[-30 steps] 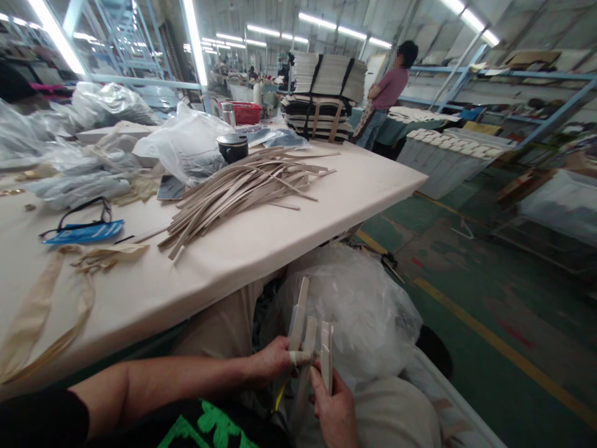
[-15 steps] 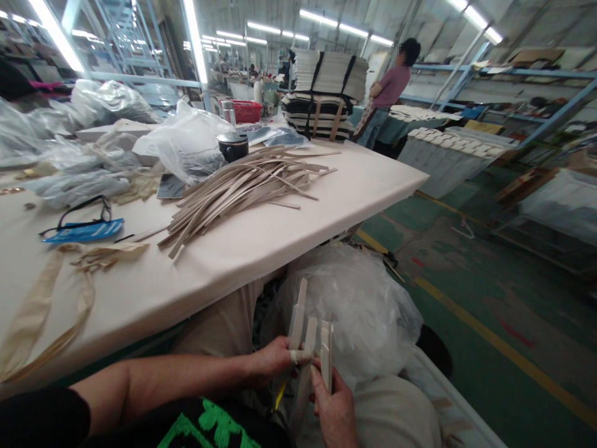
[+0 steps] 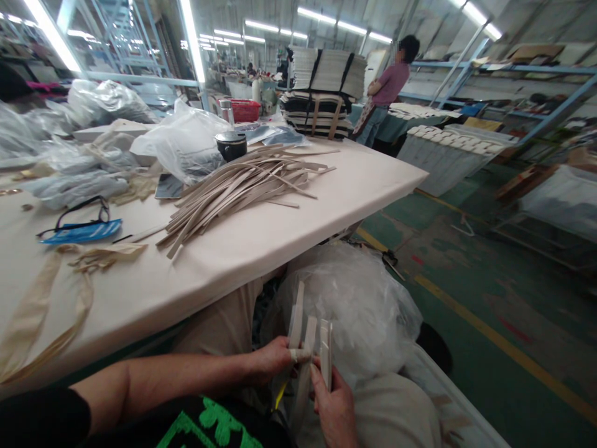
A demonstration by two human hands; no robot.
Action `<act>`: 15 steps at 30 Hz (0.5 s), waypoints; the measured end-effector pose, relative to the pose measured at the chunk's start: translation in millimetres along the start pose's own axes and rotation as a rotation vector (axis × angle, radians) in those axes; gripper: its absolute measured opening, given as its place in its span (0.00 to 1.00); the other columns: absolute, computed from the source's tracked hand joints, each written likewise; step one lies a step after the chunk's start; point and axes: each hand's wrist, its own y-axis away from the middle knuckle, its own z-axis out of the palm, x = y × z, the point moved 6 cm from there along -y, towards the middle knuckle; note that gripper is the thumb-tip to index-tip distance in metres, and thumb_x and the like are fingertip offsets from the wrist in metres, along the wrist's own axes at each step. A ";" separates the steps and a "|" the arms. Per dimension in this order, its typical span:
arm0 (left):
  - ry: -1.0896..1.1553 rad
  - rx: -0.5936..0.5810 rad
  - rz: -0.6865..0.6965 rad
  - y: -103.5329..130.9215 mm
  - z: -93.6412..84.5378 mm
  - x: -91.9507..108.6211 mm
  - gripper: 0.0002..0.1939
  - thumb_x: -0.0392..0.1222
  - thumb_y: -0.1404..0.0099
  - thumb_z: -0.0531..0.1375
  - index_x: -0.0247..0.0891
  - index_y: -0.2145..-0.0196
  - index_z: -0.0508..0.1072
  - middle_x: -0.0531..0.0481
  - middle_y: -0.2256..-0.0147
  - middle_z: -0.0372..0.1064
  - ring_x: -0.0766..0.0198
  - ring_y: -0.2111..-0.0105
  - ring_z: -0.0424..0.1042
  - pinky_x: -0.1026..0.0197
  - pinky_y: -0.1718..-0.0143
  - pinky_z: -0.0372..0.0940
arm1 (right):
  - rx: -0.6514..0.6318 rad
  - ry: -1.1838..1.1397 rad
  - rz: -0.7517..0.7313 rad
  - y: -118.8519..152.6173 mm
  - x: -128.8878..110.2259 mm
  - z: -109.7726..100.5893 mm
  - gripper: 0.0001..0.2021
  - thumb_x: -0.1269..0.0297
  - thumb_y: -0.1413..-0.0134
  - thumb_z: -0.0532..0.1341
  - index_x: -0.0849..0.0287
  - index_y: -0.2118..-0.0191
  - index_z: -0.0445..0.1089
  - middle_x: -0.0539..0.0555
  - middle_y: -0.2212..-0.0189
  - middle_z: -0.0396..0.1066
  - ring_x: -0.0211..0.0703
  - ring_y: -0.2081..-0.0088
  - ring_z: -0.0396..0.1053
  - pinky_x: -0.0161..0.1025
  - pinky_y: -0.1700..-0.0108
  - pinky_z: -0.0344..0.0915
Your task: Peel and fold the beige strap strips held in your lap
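Note:
Over my lap, my left hand (image 3: 278,359) pinches beige fabric strips (image 3: 297,317) that stick up past its fingers; a pale wrap covers one fingertip. Close beside it, my right hand (image 3: 333,398) is closed on more folded beige strips (image 3: 326,351), its thumb near the left fingers. One strip passes between both hands and hangs down below them. A bit of yellow (image 3: 280,395) shows under the left hand, too small to name. On the table (image 3: 261,249) lies a loose pile of similar beige strips (image 3: 242,190).
A large clear plastic bag (image 3: 349,305) bulges just beyond my hands. On the table are a dark lidded mug (image 3: 231,146), glasses (image 3: 84,211) on a blue packet (image 3: 83,231), and plastic bags (image 3: 181,140). Farther off, a person (image 3: 390,87) stands by stacked bundles (image 3: 321,93).
Both hands keep their hold on the strips at nearly the same place. The view has shifted very slightly.

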 end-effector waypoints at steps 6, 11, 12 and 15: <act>-0.011 -0.010 0.001 1.6 0.8 2.4 0.24 0.54 0.51 0.64 0.29 0.66 0.76 0.49 0.73 0.66 0.70 0.76 0.58 0.66 0.74 0.53 | 0.015 0.021 -0.015 -0.7 -3.8 -1.1 0.27 0.43 0.54 0.59 0.63 0.58 0.74 0.49 0.82 0.66 0.36 0.82 0.58 0.32 0.82 0.55; -0.023 -0.008 -0.024 4.5 3.1 6.3 0.22 0.53 0.51 0.65 0.30 0.66 0.76 0.50 0.73 0.66 0.70 0.76 0.58 0.66 0.73 0.53 | 0.019 0.026 -0.017 -0.5 -2.1 -1.3 0.26 0.44 0.52 0.58 0.63 0.58 0.73 0.50 0.81 0.67 0.37 0.81 0.60 0.32 0.81 0.56; -0.020 -0.007 -0.029 4.7 3.3 6.3 0.22 0.53 0.51 0.65 0.30 0.66 0.76 0.50 0.73 0.65 0.71 0.76 0.58 0.66 0.74 0.53 | 0.020 0.030 -0.017 -0.3 -1.5 -1.4 0.27 0.43 0.52 0.58 0.63 0.58 0.73 0.50 0.81 0.67 0.37 0.81 0.60 0.32 0.81 0.56; -0.011 -0.002 -0.038 3.9 2.7 5.0 0.23 0.54 0.51 0.65 0.30 0.65 0.76 0.51 0.74 0.64 0.71 0.77 0.57 0.66 0.75 0.53 | 0.021 0.040 -0.016 -0.1 0.1 -1.4 0.27 0.43 0.53 0.58 0.63 0.57 0.73 0.49 0.83 0.66 0.37 0.82 0.59 0.32 0.82 0.56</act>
